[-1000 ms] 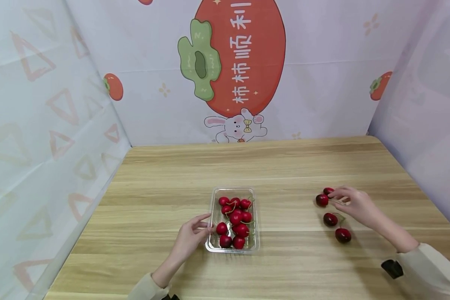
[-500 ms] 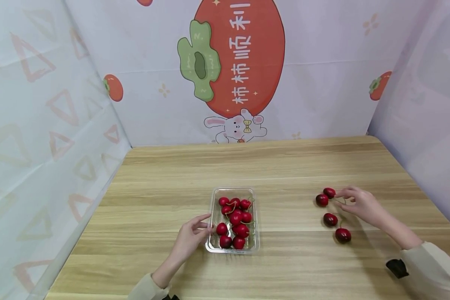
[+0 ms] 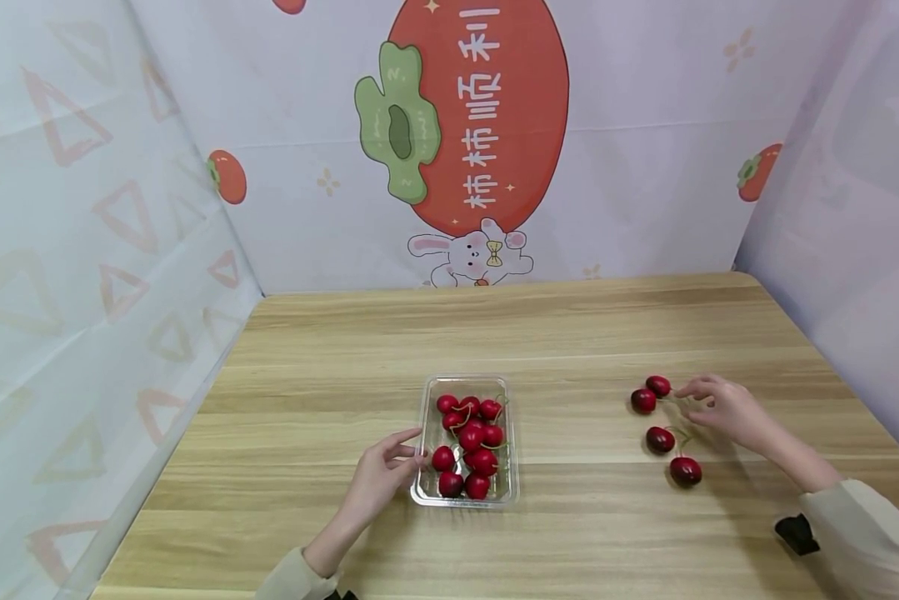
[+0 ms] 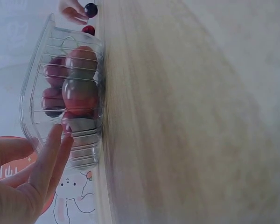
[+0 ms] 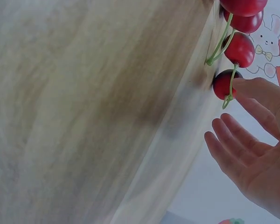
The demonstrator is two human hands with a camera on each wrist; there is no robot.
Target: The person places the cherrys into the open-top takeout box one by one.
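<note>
Cherries (image 3: 651, 393) touch right hand (image 3: 722, 410); left (image 3: 380, 475) touches tray (image 3: 420, 467).

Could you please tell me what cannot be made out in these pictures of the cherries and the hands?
- Head view: whether the right hand pinches a stem; too small.
- Head view: the exact count in the tray; the cherries overlap.
- Right wrist view: the top cherry is cut off by the edge.
- Left wrist view: the table is blurred, and the left hand is cut off.

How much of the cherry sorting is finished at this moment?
About eleven red cherries already lie in the clear plastic tray, which the left hand touches with straight fingers. The right hand reaches the nearest of four dark red cherries left on the wooden table.
</note>
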